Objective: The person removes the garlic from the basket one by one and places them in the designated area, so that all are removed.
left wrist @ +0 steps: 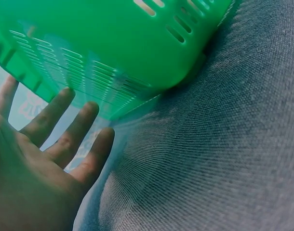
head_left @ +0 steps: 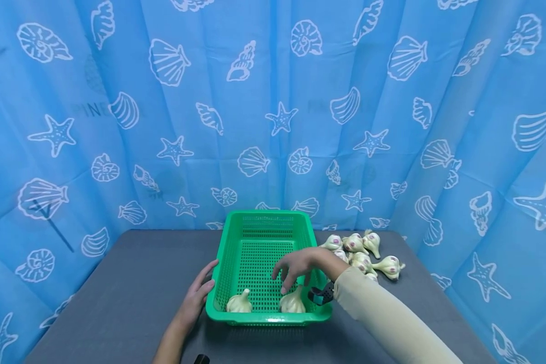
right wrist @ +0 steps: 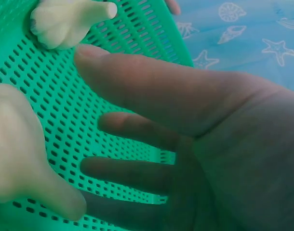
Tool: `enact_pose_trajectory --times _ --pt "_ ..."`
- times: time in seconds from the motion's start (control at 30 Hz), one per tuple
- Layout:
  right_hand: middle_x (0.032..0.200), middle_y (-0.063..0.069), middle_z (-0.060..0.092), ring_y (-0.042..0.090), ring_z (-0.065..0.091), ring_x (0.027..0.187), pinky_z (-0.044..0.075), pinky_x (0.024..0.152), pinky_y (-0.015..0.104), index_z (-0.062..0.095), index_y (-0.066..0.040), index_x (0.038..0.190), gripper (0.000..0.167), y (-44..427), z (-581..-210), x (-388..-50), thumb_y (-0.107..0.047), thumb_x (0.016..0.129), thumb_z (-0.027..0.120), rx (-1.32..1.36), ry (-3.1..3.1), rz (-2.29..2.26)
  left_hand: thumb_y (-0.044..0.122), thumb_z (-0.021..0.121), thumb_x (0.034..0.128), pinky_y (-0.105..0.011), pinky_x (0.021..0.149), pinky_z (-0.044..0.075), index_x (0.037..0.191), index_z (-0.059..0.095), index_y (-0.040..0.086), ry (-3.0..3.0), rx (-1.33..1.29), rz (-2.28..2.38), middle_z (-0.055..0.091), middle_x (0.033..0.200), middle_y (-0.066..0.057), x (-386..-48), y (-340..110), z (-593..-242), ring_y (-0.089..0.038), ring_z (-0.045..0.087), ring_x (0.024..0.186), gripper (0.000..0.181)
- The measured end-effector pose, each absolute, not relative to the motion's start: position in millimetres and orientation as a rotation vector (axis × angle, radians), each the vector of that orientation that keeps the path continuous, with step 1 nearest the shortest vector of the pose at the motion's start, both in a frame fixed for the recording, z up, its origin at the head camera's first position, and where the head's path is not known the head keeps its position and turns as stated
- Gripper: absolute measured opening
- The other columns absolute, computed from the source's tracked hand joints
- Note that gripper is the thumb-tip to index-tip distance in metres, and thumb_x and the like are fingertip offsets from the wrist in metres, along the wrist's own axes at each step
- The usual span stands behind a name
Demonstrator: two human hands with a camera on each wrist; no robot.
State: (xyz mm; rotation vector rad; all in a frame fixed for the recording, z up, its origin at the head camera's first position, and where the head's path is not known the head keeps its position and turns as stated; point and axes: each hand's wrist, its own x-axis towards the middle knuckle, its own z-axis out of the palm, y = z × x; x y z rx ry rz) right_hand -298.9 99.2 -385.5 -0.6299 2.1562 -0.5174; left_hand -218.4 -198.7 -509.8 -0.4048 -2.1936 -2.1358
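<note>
A green plastic basket (head_left: 266, 263) with slotted walls stands on the table. Inside it, near the front wall, lie two garlic bulbs: one at the left (head_left: 239, 302) and one at the right (head_left: 293, 302). My right hand (head_left: 296, 265) is over the basket just above the right bulb, its fingers relaxed and holding nothing. In the right wrist view that garlic bulb (right wrist: 17, 149) sits beside the fingertips with its stem toward them. My left hand (head_left: 195, 296) rests against the basket's left side. In the left wrist view its fingers (left wrist: 72, 130) are spread and nearly straight.
Several more garlic bulbs (head_left: 359, 260) lie in a loose pile on the table right of the basket, partly behind my right forearm. The grey table (head_left: 154, 273) ends at a blue curtain (head_left: 273, 111) with white shell prints. A small black object (head_left: 202, 359) shows at the bottom edge.
</note>
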Motion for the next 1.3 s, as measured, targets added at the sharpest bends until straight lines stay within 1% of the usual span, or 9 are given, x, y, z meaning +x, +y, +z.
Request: enact_pose_trajectory --times 0.2,0.4,0.6,0.67,0.87,1.0,1.13,1.2,1.3 --pt "0.126 0.004 0.058 0.025 0.056 0.114 0.054 0.074 0.046 0.061 -0.023 0.128 0.043 94 -393 -299 -0.025 0.087 0.075 -0.581 2.084 -0.439 0.02 0.041 0.105 -0.034 0.086 0.048 0.153 0.031 0.017 -2.191 -0.379 -2.138 0.032 0.149 -0.02 -218 -197 -509 -0.033 0.047 0.121 0.049" --pt "0.121 -0.003 0.061 0.021 0.056 0.116 0.05 0.081 0.051 0.064 -0.028 0.123 0.038 88 -402 -298 -0.026 0.086 0.075 -0.574 2.042 -0.372 0.02 0.04 0.1051 -0.034 0.087 0.047 0.153 0.03 0.017 -2.196 -0.398 -2.124 0.031 0.149 -0.022 -219 -196 -510 -0.037 0.044 0.124 0.049" --pt "0.118 -0.005 0.062 0.018 0.056 0.113 0.046 0.087 0.053 0.066 -0.029 0.12 0.034 85 -405 -297 -0.024 0.087 0.074 -0.579 2.008 -0.347 0.02 0.04 0.1049 -0.036 0.088 0.046 0.153 0.031 0.017 -2.2 -0.41 -2.107 0.032 0.148 -0.022 -219 -195 -509 -0.038 0.043 0.125 0.049" --pt "0.116 -0.004 0.062 0.017 0.056 0.111 0.047 0.087 0.049 0.067 -0.027 0.119 0.033 85 -406 -297 -0.022 0.087 0.074 -0.573 1.984 -0.375 0.019 0.04 0.105 -0.036 0.088 0.046 0.153 0.031 0.017 -2.201 -0.419 -2.108 0.032 0.148 -0.021 -219 -195 -509 -0.037 0.043 0.125 0.049" --pt "0.116 -0.002 0.062 0.012 0.057 0.106 0.049 0.081 0.034 0.067 -0.017 0.117 0.031 86 -409 -298 -0.015 0.087 0.072 -0.615 1.897 -0.476 0.019 0.04 0.1048 -0.036 0.088 0.046 0.153 0.03 0.017 -2.205 -0.422 -2.098 0.033 0.148 -0.021 -218 -196 -509 -0.037 0.043 0.125 0.049" --pt "0.118 -0.004 0.062 0.011 0.056 0.11 0.048 0.086 0.031 0.067 -0.016 0.117 0.029 86 -409 -298 -0.014 0.088 0.071 -0.664 1.892 -0.472 0.02 0.041 0.1048 -0.036 0.088 0.046 0.153 0.031 0.017 -2.21 -0.405 -2.091 0.033 0.148 -0.021 -218 -196 -510 -0.036 0.043 0.125 0.049" --pt "0.119 -0.007 0.062 0.008 0.053 0.114 0.044 0.092 0.028 0.067 -0.015 0.116 0.026 86 -410 -299 -0.012 0.089 0.07 -0.699 1.875 -0.485 0.02 0.041 0.1046 -0.036 0.088 0.046 0.153 0.032 0.018 -2.205 -0.396 -2.101 0.033 0.149 -0.019 -219 -197 -510 -0.031 0.045 0.123 0.049" --pt "0.118 -0.007 0.063 0.007 0.053 0.113 0.044 0.091 0.027 0.067 -0.013 0.115 0.025 86 -411 -299 -0.01 0.09 0.069 -0.702 1.856 -0.504 0.02 0.041 0.1047 -0.036 0.088 0.047 0.153 0.031 0.018 -2.203 -0.4 -2.108 0.032 0.149 -0.019 -219 -197 -510 -0.027 0.048 0.122 0.049" --pt "0.116 -0.002 0.062 0.011 0.058 0.104 0.05 0.085 0.034 0.065 -0.009 0.115 0.026 85 -411 -300 -0.005 0.09 0.068 -0.669 1.808 -0.558 0.021 0.041 0.1048 -0.034 0.087 0.047 0.153 0.03 0.018 -2.211 -0.397 -2.107 0.031 0.15 -0.018 -218 -198 -511 -0.022 0.05 0.12 0.05"
